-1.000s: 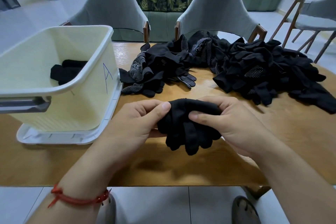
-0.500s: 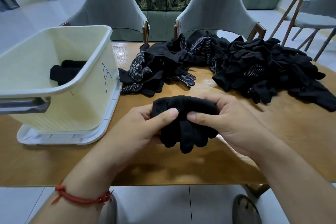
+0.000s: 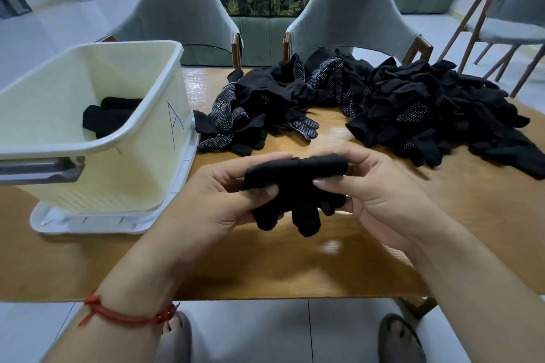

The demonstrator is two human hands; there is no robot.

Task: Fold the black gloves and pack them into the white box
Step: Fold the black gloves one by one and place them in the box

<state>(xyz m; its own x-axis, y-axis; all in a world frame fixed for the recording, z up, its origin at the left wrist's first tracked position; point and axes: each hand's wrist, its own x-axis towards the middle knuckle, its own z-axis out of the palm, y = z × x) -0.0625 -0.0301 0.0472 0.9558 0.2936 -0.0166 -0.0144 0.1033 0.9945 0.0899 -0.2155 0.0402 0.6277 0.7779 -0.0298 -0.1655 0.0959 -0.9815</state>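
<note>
Wearing a red knotted cord bracelet (image 3: 126, 315) behind the left hand (image 3: 206, 203), wearing grey open-toed slippers (image 3: 178, 342) on both feet.

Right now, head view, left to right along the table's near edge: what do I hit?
white box → left hand → black gloves → right hand. Glove heap behind omitted: overlaps the hands.

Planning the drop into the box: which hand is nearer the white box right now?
Left. The left hand grips the folded gloves just right of the white box; the right hand grips their far side, farther from it.
</note>
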